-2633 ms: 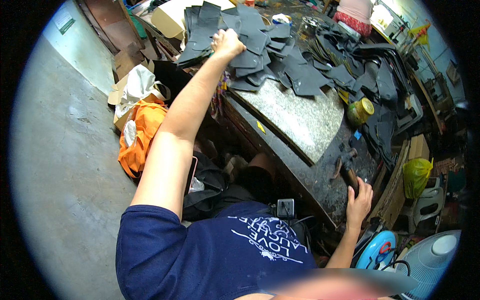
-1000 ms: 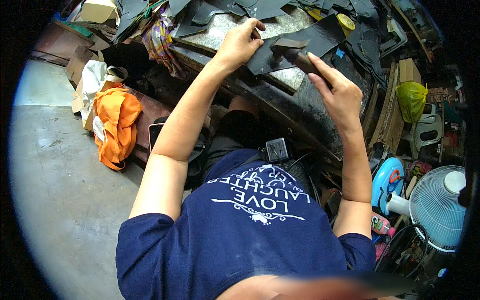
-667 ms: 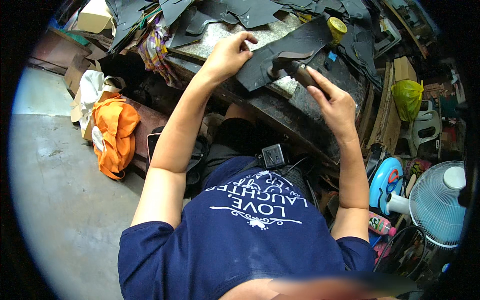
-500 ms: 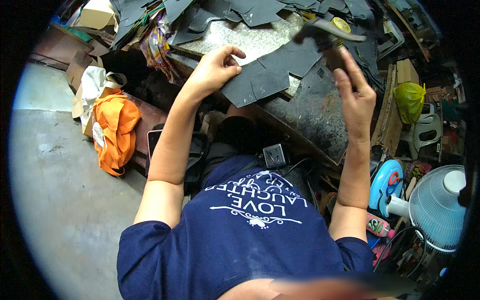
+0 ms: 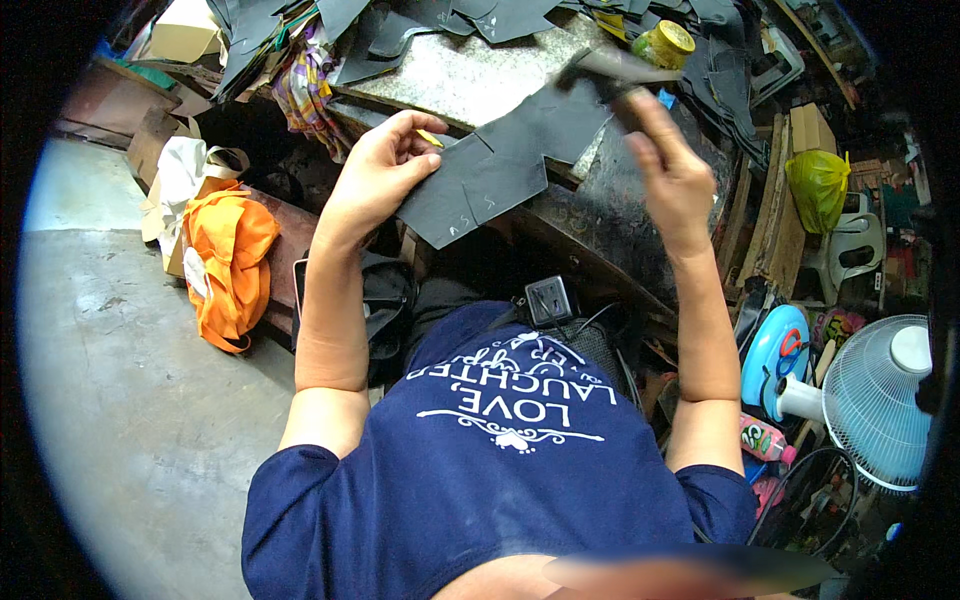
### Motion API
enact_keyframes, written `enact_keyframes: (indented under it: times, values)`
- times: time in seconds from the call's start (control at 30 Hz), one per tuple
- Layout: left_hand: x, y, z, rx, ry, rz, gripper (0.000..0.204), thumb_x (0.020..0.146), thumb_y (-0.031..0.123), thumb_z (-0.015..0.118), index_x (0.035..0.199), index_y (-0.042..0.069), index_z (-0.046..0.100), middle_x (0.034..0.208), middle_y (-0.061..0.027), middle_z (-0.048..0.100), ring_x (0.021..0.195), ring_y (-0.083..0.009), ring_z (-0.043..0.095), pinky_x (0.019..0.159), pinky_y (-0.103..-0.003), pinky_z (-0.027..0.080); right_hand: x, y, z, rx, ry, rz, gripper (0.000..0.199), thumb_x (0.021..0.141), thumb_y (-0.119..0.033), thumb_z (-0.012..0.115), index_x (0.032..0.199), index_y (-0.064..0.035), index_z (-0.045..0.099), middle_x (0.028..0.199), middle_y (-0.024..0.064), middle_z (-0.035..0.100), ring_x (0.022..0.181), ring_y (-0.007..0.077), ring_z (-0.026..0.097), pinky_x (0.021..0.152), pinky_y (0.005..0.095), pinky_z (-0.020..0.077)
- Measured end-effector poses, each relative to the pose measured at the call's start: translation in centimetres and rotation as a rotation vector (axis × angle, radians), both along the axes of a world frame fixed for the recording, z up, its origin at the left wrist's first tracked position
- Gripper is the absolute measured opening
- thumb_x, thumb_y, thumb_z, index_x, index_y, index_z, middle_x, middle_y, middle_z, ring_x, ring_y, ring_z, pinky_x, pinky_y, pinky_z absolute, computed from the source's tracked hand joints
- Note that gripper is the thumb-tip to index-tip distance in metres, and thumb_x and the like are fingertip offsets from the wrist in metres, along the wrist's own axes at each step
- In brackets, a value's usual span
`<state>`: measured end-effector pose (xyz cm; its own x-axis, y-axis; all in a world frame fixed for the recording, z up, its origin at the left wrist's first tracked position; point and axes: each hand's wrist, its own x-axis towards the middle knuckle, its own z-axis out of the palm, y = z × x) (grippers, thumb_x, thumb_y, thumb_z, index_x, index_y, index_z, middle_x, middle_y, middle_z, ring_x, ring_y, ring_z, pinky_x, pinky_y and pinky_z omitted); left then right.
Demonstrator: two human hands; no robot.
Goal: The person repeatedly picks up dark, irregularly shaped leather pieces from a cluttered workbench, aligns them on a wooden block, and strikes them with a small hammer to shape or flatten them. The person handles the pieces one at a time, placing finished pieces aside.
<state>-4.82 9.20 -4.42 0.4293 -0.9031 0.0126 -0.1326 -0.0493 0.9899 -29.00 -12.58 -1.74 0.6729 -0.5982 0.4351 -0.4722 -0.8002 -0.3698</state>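
My left hand (image 5: pixel 375 175) pinches the left end of a black sheet piece (image 5: pixel 490 180) between thumb and fingers. A small bit of yellow shows by its fingertips; I cannot make out what it is. Pale marks are written on the sheet, and a seam line crosses it. The sheet's far right part lies over the speckled stone slab (image 5: pixel 440 85), while its near left end sticks out past the slab's edge. My right hand (image 5: pixel 675 190) is wrapped round the handle of a hammer (image 5: pixel 625 68), whose motion-blurred head hovers above the sheet's far right end.
Cut black pieces (image 5: pixel 410 30) are heaped behind the slab. A yellow jar (image 5: pixel 665 45) stands beyond the hammer. The dark bench top (image 5: pixel 610 225) extends rightward. An orange cloth bag (image 5: pixel 230 260) hangs at left; a fan (image 5: pixel 875 400) and a yellow-green plastic bag (image 5: pixel 818 192) are at right.
My left hand and the black sheet have shifted left and slightly nearer. The hammer in my right hand has swung leftward, uncovering more of the yellow jar.
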Motion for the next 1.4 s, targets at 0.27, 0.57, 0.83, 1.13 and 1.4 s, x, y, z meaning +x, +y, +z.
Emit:
enact_keyframes:
  times: [0.27,0.57,0.83,1.13,1.4]
  values:
    - [-0.1,0.7,0.6,-0.006,0.052,0.024,0.032,0.086,-0.003,0.063,0.117,-0.002,0.058,0.088,0.0011,0.058,0.081,-0.0045,0.054,0.074,-0.019,0.045,-1.4,-1.9,1.3,0.005,-0.174,-0.049,0.037,0.093,-0.042,0.062,0.129,-0.0349,0.064,0.103,0.0108,0.072,0.085,0.0278,0.071,0.072,0.0345,0.0541]
    - [0.3,0.7,0.6,0.0,0.028,0.007,0.033,0.085,-0.001,0.064,0.118,-0.001,0.059,0.087,0.0017,0.058,0.08,-0.0045,0.054,0.073,-0.018,0.044,-3.4,-0.3,2.1,-0.028,0.169,-0.219,0.037,0.092,-0.042,0.063,0.129,-0.0376,0.062,0.108,0.0074,0.071,0.089,0.0272,0.071,0.073,0.0349,0.0547]
    - [0.4,-0.5,-0.5,-0.01,-0.002,-0.022,0.038,0.082,0.003,0.066,0.119,0.002,0.061,0.091,-0.0008,0.061,0.081,-0.0063,0.055,0.074,-0.021,0.047,-0.3,1.7,-1.3,0.039,0.12,0.036,0.041,0.092,-0.035,0.065,0.133,-0.0261,0.061,0.112,0.0116,0.07,0.094,0.0282,0.07,0.078,0.0368,0.0549]
    - [0.4,3.5,6.7,-0.214,0.18,-0.073,0.041,0.086,0.001,0.067,0.127,0.001,0.06,0.11,-0.0064,0.067,0.098,-0.0065,0.059,0.083,-0.021,0.048,-3.2,-0.7,-2.6,0.57,-0.305,-0.029,0.04,0.098,-0.017,0.06,0.137,-0.0126,0.058,0.093,0.0028,0.069,0.071,0.0103,0.059,0.062,0.0251,0.0485]
    - [7.1,4.9,15.5,-0.644,-0.408,0.418,0.031,0.084,0.003,0.068,0.115,0.001,0.068,0.107,-0.0083,0.072,0.098,-0.0151,0.066,0.092,-0.028,0.05,-6.3,-2.7,-4.8,0.948,-0.57,-0.174,0.049,0.101,-0.024,0.057,0.144,-0.0043,0.046,0.075,0.0009,0.058,0.058,0.0062,0.051,0.047,0.0219,0.0429]
